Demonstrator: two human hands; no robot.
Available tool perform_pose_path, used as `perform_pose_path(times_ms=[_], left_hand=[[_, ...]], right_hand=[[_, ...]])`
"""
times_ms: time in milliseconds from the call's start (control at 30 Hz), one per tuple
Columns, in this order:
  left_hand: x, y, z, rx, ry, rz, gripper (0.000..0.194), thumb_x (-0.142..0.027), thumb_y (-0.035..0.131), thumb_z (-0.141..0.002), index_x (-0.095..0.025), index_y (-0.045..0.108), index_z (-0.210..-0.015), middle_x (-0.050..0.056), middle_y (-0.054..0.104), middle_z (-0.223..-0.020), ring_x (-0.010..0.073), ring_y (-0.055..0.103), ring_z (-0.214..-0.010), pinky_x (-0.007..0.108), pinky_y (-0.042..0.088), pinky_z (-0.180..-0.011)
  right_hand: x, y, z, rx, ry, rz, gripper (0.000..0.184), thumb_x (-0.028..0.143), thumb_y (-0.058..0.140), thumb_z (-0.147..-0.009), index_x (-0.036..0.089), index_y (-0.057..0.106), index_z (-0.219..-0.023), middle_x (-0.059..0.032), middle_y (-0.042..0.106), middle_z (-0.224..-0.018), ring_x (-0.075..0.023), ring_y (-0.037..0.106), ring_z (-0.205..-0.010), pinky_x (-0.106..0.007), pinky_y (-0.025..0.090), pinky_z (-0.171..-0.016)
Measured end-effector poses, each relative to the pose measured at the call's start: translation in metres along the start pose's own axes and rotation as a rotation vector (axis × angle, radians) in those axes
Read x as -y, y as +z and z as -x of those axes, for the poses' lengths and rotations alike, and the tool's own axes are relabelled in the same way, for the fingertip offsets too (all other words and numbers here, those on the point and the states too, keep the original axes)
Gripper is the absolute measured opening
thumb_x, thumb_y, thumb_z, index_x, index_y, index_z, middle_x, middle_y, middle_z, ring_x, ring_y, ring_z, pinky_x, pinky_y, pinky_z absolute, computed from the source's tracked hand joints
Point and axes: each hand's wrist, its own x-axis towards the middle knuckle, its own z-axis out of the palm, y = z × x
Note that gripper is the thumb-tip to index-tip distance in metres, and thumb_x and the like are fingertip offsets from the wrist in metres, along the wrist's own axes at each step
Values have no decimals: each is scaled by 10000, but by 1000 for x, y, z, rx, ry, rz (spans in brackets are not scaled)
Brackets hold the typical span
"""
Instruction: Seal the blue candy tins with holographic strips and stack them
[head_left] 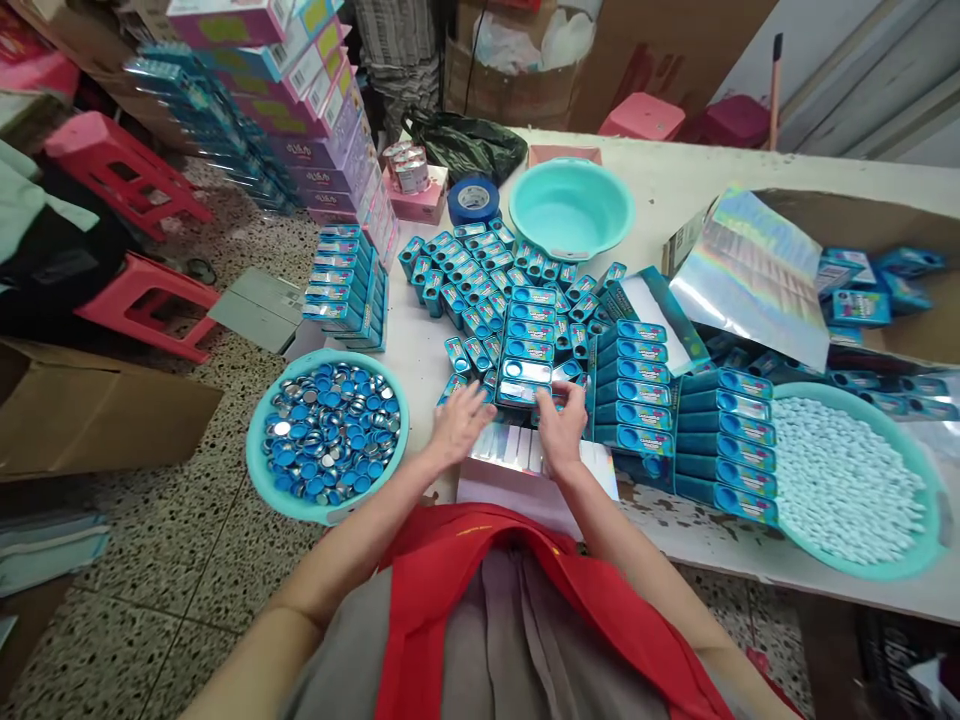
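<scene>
A row of small blue boxes [531,330] stands in front of me, in a display tray whose shiny silver flap [504,447] lies towards my body. My right hand [562,428] has thumb and fingers closed at the right edge of the nearest small blue box [523,393]. To the left, my left hand [460,424] hovers with fingers spread, holding nothing, beside the flap. Beyond both hands, many loose small blue boxes [457,265] crowd the table. Right of my right hand, more boxes stand in two filled rows [634,390].
A teal basin [253,455] of blue and silver caps sits at left; another basin [934,515] of pale pieces sits at right. At the back are a teal basin [571,205] and blue tape [473,200]. Stacked cartons [315,150] rise at back left; an open carton [885,215] stands at right.
</scene>
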Motion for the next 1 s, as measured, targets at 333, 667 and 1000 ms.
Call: perform_pose_path(times_ms=[333,667,1000], left_hand=[[31,11,14,163,-33,304,347,-410,553,-759,-166,695,-961,24,663,-816,167,579,-768,255,435,-702],[20,19,8,103,-14,286,249,-324,495,-730,-173,685,-679,1,648,-661,141,555,-665,237,403,-648],[23,18,1,61,-21,264,235,-304,504,-740,-172,692,-692,7,667,-718,146,570,-726,236,416,-687]], right_hand=[[-58,-13,58,256,-602,298,265,359,493,-888,200,589,-1077,-107,551,-986,-238,524,-946,-408,471,-826],[-77,-7,64,366,-750,628,416,317,412,-939,208,514,-1327,-131,561,-1305,-282,506,-1127,-441,416,-928],[-77,-22,67,430,-873,579,219,298,478,-921,237,669,-1010,-94,614,-1245,-252,526,-1151,-421,439,-927]])
